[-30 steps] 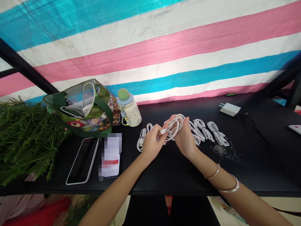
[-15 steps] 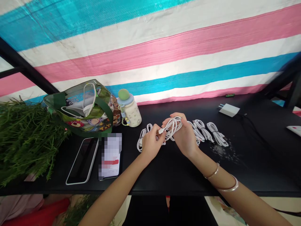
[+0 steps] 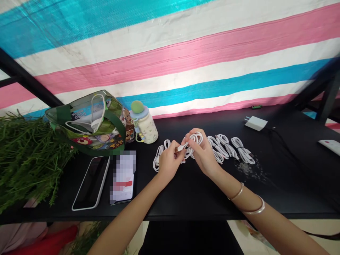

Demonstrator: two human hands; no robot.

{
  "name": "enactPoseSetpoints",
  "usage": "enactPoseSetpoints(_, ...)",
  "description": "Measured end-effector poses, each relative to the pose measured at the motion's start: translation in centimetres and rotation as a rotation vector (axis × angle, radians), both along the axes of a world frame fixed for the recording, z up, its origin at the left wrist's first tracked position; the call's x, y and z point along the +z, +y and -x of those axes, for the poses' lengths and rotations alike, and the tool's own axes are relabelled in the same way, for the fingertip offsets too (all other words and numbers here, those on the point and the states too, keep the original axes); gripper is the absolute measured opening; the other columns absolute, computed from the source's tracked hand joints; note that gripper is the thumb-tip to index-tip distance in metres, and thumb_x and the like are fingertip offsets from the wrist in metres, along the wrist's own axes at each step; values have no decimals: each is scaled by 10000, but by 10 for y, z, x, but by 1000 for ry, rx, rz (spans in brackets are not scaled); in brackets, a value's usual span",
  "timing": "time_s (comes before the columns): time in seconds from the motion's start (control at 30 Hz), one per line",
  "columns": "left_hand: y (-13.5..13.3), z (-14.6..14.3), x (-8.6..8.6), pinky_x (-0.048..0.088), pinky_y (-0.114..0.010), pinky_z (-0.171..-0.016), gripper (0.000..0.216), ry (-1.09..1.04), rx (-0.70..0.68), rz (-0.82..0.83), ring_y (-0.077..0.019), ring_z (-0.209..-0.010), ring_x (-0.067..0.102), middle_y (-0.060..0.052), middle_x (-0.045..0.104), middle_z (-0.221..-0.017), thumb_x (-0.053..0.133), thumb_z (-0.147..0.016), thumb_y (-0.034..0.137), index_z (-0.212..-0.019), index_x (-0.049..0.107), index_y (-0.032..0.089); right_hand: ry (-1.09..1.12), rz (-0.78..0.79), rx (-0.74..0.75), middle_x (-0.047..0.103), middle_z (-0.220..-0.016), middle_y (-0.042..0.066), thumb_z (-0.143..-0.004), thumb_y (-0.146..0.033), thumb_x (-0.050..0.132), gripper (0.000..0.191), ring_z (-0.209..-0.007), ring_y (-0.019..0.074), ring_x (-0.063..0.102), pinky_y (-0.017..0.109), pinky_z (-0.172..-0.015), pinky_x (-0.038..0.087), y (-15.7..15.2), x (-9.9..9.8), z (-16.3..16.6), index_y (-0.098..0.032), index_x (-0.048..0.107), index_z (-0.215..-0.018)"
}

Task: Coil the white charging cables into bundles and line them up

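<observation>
Head view: a striped pink, white and blue tarp (image 3: pixel 186 53) hangs behind a black table (image 3: pixel 202 198). A heap of green stems (image 3: pixel 26 156) lies at the table's left, with a clear cartoon-print bag (image 3: pixel 87 124) beside it. A white-cased phone (image 3: pixel 90 182) lies in front of the bag, and a cream bottle (image 3: pixel 143 122) stands just right of it. Mid-table, the right hand (image 3: pixel 204 156) is curled around a coiled white cable (image 3: pixel 195 140), the loops caught in its fingers. The left hand (image 3: pixel 167 164) pinches the cable's plug end (image 3: pixel 181 147) between thumb and forefinger, close against the coil. Cable bundles (image 3: pixel 231 148) lie in a row just right of the hands, with another bundle (image 3: pixel 159 156) to their left. A white charger (image 3: pixel 256 123) sits well apart, far right
</observation>
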State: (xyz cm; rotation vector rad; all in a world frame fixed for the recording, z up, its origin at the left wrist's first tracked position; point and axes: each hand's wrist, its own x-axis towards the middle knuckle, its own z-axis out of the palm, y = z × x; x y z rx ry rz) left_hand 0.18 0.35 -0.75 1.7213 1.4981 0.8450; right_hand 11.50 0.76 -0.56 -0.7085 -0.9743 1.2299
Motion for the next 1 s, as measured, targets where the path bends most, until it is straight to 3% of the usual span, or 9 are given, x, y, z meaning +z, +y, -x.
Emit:
enactPoseSetpoints(0.23,1,0,-6,401,-205,-529,215,-70,-31,-51,-134,-542,618,99,542,-529,560,-817,227,-694,384,227,-55,-58,31,575,-723,-40,-814,-495,602,282,-628,129,552,263,-585,469,-1,0,-2,-260,473,-900)
enactPoseSetpoints(0.57,1,2,0,431,-228,-595,132,61,-5,-119,-138,-578,612,91,583,-578,583,-812,174,-896,498,228,-151,-120,-20,582,-756,-20,-831,-593,532,352,-666,150,568,305,-649,491,2,-3,-2,-263,444,-920)
enactPoseSetpoints(0.83,0,7,1,470,-295,-719,98,354,-52,-464,-202,-858,607,-16,674,-852,575,-852,250,-937,597,208,-135,-129,-5,568,-778,-15,-838,-575,535,331,-671,151,553,311,-655,491,-2,-3,-1,-260,469,-914)
enactPoseSetpoints(1.0,1,7,-7,479,-323,-733,206,415,-155,-545,-217,-837,623,-55,682,-852,449,-920,281,-986,606,167,-168,-135,34,577,-766,-11,-846,-590,508,339,-680,162,552,328,-685,490,-4,-4,0,-258,466,-901)
